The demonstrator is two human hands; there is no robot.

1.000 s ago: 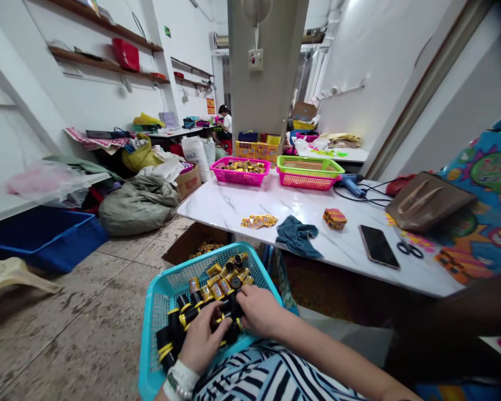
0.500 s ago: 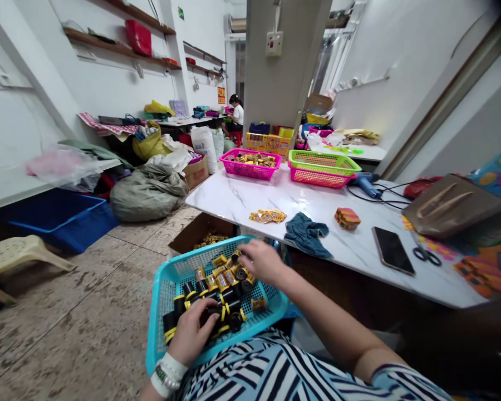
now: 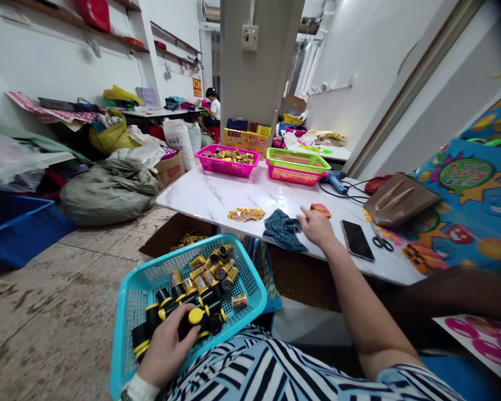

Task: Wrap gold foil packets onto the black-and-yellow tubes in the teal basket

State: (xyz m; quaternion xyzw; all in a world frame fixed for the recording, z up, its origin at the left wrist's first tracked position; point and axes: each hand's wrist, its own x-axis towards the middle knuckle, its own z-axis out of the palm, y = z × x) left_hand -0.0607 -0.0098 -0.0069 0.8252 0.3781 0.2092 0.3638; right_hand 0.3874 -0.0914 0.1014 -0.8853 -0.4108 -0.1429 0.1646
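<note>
A light-blue plastic basket [image 3: 123, 312] sits at my lap, holding several small black canisters with yellow caps, some wrapped in yellow printed labels. My left hand [image 3: 169, 342] is inside its near side, fingers closed around a black canister [image 3: 196, 317] whose yellow cap faces up. Over the white marbled table [image 3: 209, 192], my right hand [image 3: 319, 229] reaches out with its index finger extended, holding nothing that I can see. Just beyond its fingers lies a small orange-and-pink stack [image 3: 320, 209], partly covered by the hand. A dark teal cloth [image 3: 283, 229] lies left of that hand.
Yellow printed labels [image 3: 246, 214] are fanned on the table. Behind them stand a pink basket [image 3: 227, 167] of small pieces and stacked green and pink baskets [image 3: 298, 161]. A phone [image 3: 357, 240] and scissors [image 3: 383, 241] lie to the right. Below, a cardboard box [image 3: 162, 236] stands on the floor.
My right hand has left the basket and moved right over the table to the orange-and-pink stack. My left hand now shows a yellow-capped canister in its grip. The view has turned right.
</note>
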